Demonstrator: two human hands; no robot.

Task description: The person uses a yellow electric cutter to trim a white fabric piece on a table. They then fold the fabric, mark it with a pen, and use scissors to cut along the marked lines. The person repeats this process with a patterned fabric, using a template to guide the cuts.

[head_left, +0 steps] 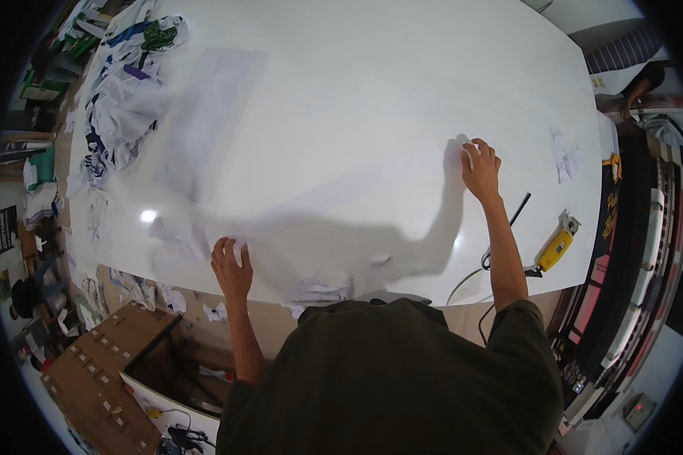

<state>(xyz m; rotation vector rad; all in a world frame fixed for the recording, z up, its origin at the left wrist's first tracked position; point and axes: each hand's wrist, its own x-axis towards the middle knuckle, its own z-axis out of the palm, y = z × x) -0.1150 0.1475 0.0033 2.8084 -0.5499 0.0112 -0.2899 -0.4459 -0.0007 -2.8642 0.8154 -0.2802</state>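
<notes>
My left hand is over the near edge of a large white table. Its fingers are bent and apart, with nothing visible in them. Further out and to the right, my right hand is low over the tabletop, its fingers curved and spread. A small pale patch shows by its fingertips, but I cannot tell whether it is thin material or bare table. Faint, translucent whitish sheets lie on the left part of the table. Crumpled white scraps lie at the near edge by my body.
A heap of patterned cloth scraps covers the table's far left. On the right are a yellow handheld power cutter with a dark cord and a white scrap. Brown cardboard is at lower left. Another person's arm shows at upper right.
</notes>
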